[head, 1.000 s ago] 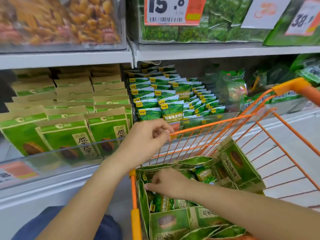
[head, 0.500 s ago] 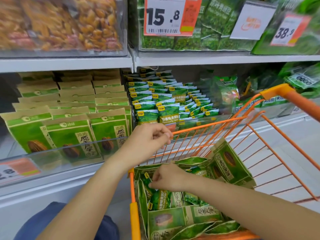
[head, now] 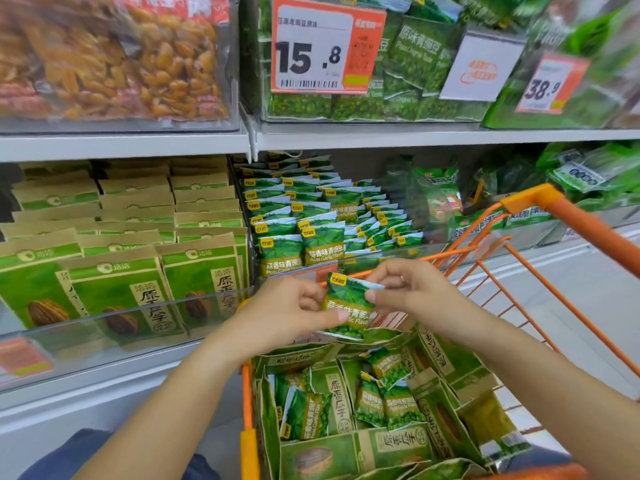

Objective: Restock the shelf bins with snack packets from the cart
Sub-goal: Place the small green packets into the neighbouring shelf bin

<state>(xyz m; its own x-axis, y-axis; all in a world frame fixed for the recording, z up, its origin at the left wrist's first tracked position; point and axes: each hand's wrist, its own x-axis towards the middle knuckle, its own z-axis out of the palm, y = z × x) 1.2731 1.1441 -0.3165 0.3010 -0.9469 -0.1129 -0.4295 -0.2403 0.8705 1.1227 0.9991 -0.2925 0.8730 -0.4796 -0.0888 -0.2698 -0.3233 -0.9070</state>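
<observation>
Both hands have come up from where they were a second ago: the right hand (head: 412,292) has left the heap in the cart (head: 568,216) and the left hand (head: 291,310) has let go of the cart's wire rim, and they now meet around one small green pea packet (head: 348,306). The left thumb and fingers (head: 341,316) pinch its left edge; the right fingers pinch its top right corner. It hangs upright above the cart's front rim, just in front of the clear-fronted shelf bin (head: 346,258) that holds rows of the same glossy, crinkled foil packets (too many to count, some blurred).

The cart is orange-coated wire with an orange handle. Inside lie about five more small pea packets (head: 377,400), shiny and pillow-shaped, mixed among flat kraft-paper seed bags (head: 339,400) with green panels; I can make out at least six, some half hidden.

To the left, another clear bin (head: 104,327) holds three columns of the same paper bags, standing upright. On the shelf above, see-through bags of orange-brown snacks (head: 114,57) sit beside green packs, with three price cards; the nearest price card (head: 325,46) reads 15.8.
</observation>
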